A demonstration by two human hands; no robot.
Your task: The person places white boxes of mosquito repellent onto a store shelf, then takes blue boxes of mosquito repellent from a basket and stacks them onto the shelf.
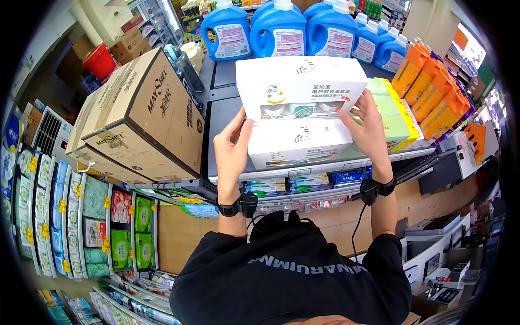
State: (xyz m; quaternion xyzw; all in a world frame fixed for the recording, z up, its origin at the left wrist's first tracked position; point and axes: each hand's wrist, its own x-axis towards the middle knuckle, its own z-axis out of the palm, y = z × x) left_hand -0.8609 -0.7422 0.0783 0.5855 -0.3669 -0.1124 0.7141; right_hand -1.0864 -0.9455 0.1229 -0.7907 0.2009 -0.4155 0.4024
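A white mosquito-repellent liquid box (303,81) with a cut-out window is on the shelf top, its printed front tilted toward me. My left hand (233,143) grips its lower left corner, fingers along the side and thumb near the front edge. At the lower right corner, my right hand (369,127) has its thumb on the front and its fingers curled round the side. A second white box (300,142) of the same kind lies directly in front of the first, between my wrists. Light green boxes (394,122) stand beside my right hand, partly hidden by it.
Blue detergent jugs (279,32) line the back of the shelf top. Orange packs (433,92) stand at the right. A large brown carton (154,116) is close on the left. Toothpaste-like boxes (309,183) fill the shelf below, and tissue packs (122,249) hang lower left.
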